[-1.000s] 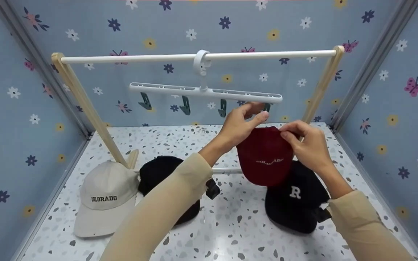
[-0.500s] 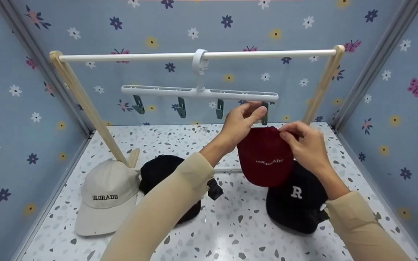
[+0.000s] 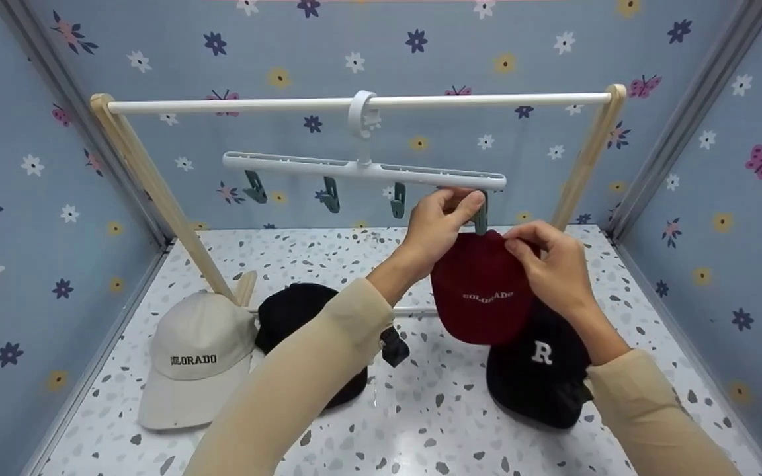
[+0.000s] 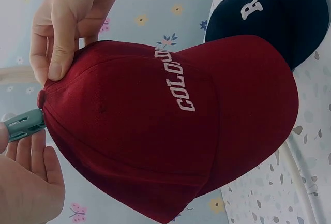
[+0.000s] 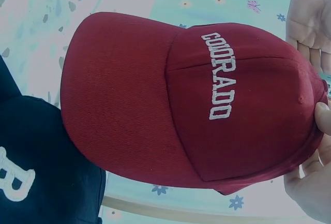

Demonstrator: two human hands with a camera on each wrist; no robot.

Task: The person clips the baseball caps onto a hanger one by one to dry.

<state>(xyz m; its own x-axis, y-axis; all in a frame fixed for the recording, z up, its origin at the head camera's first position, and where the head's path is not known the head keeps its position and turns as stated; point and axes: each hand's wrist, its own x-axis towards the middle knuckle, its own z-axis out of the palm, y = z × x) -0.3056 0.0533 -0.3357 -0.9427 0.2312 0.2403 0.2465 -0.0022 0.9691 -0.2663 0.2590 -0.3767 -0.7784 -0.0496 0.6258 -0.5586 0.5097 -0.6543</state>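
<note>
R. hand (image 3: 553, 268) pinches red cap (image 3: 480, 274), L. hand (image 3: 435, 221) grips clip (image 3: 482, 217) by cap's top; prob. best w/ cap steady, clip square.

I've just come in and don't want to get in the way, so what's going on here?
A person's right hand pinches a dark red COLORADO cap near its top, brim downward. Their left hand holds the end green clip of a white hanger right at the cap's top; whether it grips the fabric, I can't tell. The other three clips hold nothing. A beige cap, a plain-looking black cap and a black R cap sit below.
</note>
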